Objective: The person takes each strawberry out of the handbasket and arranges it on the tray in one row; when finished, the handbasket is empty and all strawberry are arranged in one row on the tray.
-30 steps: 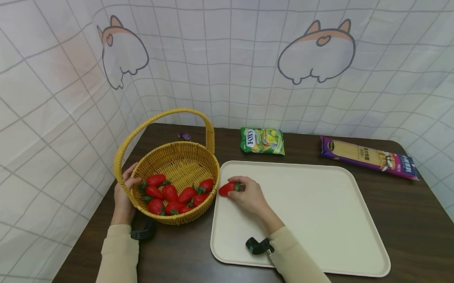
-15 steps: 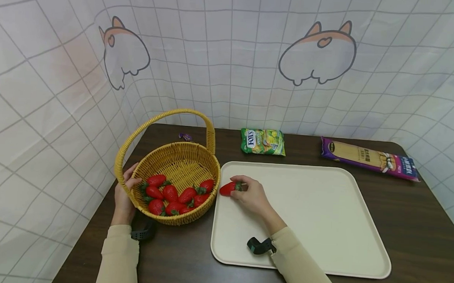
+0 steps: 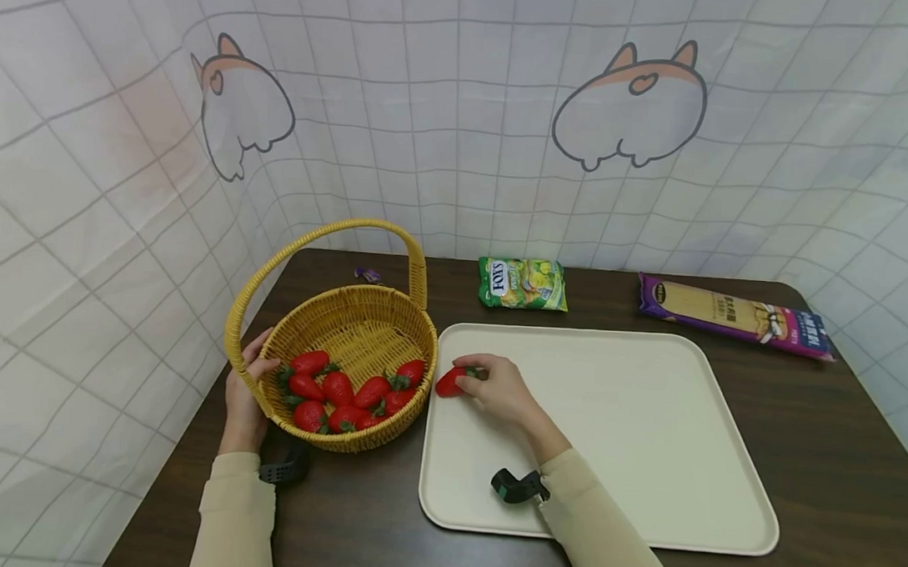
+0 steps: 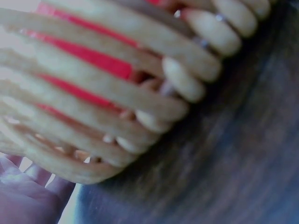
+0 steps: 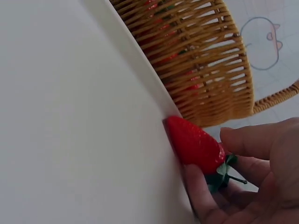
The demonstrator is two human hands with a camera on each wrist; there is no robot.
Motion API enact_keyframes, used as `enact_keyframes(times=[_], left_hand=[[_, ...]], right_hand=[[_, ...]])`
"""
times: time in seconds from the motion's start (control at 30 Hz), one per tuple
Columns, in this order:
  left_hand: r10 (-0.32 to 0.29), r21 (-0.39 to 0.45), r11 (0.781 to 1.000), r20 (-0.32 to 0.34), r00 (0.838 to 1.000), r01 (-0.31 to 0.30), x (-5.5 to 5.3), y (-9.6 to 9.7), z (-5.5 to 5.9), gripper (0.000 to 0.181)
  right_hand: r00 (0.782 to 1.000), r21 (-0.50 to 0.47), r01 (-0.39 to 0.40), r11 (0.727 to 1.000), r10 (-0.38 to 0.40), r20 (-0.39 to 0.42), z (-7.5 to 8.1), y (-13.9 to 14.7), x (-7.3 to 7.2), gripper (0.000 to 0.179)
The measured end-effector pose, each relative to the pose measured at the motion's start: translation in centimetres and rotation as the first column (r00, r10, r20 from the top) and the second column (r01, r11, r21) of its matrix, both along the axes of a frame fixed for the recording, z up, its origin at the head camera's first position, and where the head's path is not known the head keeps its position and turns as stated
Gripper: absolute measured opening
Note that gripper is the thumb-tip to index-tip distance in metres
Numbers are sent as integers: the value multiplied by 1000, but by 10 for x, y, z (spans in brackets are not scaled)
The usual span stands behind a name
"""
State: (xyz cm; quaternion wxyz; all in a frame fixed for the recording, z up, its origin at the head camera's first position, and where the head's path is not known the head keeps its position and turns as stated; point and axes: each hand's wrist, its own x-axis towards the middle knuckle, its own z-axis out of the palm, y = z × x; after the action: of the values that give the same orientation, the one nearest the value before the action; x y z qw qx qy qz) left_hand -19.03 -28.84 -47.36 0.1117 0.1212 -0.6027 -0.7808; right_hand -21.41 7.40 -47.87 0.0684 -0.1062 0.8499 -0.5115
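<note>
My left hand (image 3: 244, 401) grips the left side of a yellow woven basket (image 3: 363, 301), with the thumb over the rim. Several red strawberries (image 3: 338, 388) with green leaves lie inside it. In the left wrist view the basket's weave (image 4: 112, 84) is blurred, and only part of the hand shows at the lower left. My right hand (image 3: 504, 395) pinches one strawberry (image 5: 194, 142) by its leafy end between thumb and fingers. This strawberry lies at the left edge of a cream tray (image 3: 606, 439), its tip pointing left against the raised rim.
The basket stands against the tray's left side, its tall handle (image 3: 305, 238) arching above. Behind the tray lie a green FOX'S candy bag (image 3: 523, 284) and, to the right, a purple pasta packet (image 3: 734, 314). A small purple wrapped piece (image 3: 367, 275) lies behind the basket.
The strawberry in my right hand has tilted slightly, its tip dipping toward the tray's left edge. My left hand and the basket stay put; the whole view shifts a little.
</note>
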Motion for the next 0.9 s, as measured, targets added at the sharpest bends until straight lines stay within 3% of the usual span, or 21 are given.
enact_keyframes(times=[0.2,0.37,0.67,0.9], left_hand=[[6,15,1000,3,1000,-6,2,-1,0,51],[3,17,1000,-7,1000,-3,1,0,0,52],[4,-4,1000,-6,1000,-4,0,1,1,51],[-1,-2,1000,-4,1000,1,0,0,1,52]], right_hand=[[999,97,-13,995,17,-45,8,-10,-4,26],[995,112,23,993,-12,-99,10,-14,-7,34],[999,-25,11,1000,-11,-31,3,-16,-12,37],[1000,-51,20,998,-20,13,6,-11,-12,40]])
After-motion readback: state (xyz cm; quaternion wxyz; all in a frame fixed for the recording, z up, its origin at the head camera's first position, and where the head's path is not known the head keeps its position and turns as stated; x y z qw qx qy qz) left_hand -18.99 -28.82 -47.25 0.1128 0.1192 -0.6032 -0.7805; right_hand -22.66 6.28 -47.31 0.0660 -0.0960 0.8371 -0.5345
